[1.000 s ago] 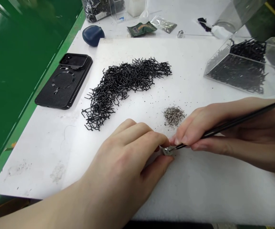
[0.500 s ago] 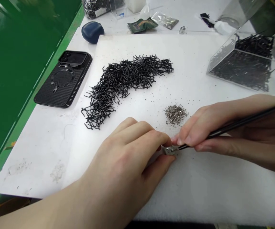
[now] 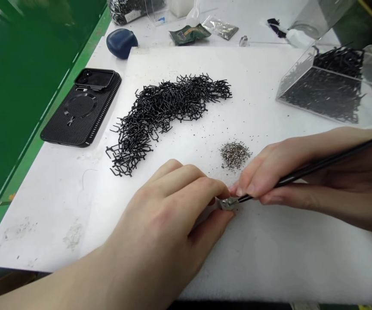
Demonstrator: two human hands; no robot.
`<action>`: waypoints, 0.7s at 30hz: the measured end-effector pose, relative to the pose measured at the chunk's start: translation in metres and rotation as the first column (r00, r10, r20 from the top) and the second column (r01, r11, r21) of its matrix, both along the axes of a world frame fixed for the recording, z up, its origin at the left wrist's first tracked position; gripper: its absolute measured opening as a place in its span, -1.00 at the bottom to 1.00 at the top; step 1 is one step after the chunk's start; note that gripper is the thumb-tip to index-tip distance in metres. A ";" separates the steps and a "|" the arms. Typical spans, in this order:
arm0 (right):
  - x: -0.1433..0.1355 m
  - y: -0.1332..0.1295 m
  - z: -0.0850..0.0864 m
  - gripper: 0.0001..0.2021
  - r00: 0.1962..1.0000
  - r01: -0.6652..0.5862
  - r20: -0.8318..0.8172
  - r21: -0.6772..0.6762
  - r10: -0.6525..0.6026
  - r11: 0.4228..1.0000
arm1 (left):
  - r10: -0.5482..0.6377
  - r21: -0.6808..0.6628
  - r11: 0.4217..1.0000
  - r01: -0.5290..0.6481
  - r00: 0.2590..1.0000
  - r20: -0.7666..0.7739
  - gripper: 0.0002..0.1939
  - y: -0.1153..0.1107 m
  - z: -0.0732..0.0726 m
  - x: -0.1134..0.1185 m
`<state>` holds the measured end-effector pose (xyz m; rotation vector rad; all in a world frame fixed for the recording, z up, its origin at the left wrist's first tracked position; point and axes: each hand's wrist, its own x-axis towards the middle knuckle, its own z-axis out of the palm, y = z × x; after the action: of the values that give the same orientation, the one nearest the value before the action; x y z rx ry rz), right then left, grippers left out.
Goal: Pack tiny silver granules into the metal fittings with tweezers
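Observation:
My left hand (image 3: 173,215) pinches a small shiny metallic piece (image 3: 227,203) between thumb and index finger, low on the white foam sheet (image 3: 269,258). From the right, my right hand (image 3: 279,172) grips a thin black tool (image 3: 327,161) like tweezers, whose tip touches the piece. The fingertips of both hands nearly meet there. Just beyond them lies a small heap of tiny metallic bits (image 3: 235,155). Farther off, a curved pile of bent black pieces (image 3: 169,103) spreads over the sheet. Fingers partly cover the metallic piece, so its shape is unclear.
A black phone (image 3: 82,107) lies at the left, near a dark blue rounded object (image 3: 121,43). At the right is a clear box (image 3: 293,88) of black pieces. A green packet (image 3: 189,34), a clear bag (image 3: 221,27) and a jar (image 3: 318,17) stand along the back.
The whole view has shifted slightly, so things sit a little farther left. Both hands keep the same grips, and the tool tip remains at the metallic piece.

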<state>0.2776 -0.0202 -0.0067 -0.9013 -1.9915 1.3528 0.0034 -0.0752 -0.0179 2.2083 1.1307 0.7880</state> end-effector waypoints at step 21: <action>0.015 0.019 0.016 -0.94 0.981 0.082 0.170 0.102 -0.098 0.991 | 0.084 -0.029 0.996 -0.087 0.993 -0.081 -0.77 -0.005 0.009 0.001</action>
<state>0.2929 -0.0016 0.0094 -1.0838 -2.0986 1.1537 0.0044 -0.0804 -0.0089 2.1936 1.2757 0.7168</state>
